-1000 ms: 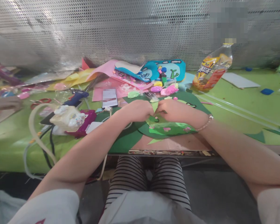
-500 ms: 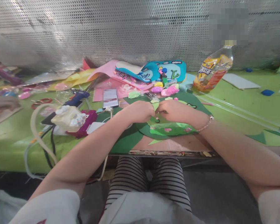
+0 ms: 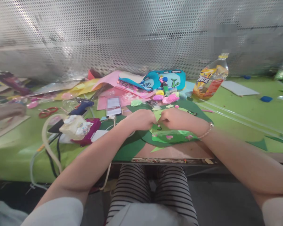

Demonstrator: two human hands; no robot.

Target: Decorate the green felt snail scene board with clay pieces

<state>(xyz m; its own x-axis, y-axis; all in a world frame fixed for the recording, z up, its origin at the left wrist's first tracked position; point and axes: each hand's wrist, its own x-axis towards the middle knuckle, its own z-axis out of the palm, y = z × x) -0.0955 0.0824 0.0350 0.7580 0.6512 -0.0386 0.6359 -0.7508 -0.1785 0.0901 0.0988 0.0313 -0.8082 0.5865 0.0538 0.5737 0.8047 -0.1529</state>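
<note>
Both of my hands are over a green paper craft (image 3: 169,138) with a dark green backing, light green shapes and small pink pieces. My left hand (image 3: 145,120) has its fingers curled together at the craft's left part. Close beside it, nearly touching, my right hand (image 3: 175,118) is closed in a pinch. Whatever lies between the fingertips is too small or hidden to make out. A small black curved strip (image 3: 159,127) lies just below the fingertips. Another black curl (image 3: 192,113) sits on the craft beyond my right hand.
Behind the craft lie bags of coloured clay (image 3: 170,98), a blue paper craft (image 3: 179,80) and a phone (image 3: 113,106). A bottle (image 3: 211,78) stands at the back right. On the left are a glue gun (image 3: 81,107), scissors (image 3: 48,112), cables and another person's hand (image 3: 8,112).
The whole view has shifted, so the table sits slightly lower in the picture. My hands stay together over the craft, with only slight finger movement.
</note>
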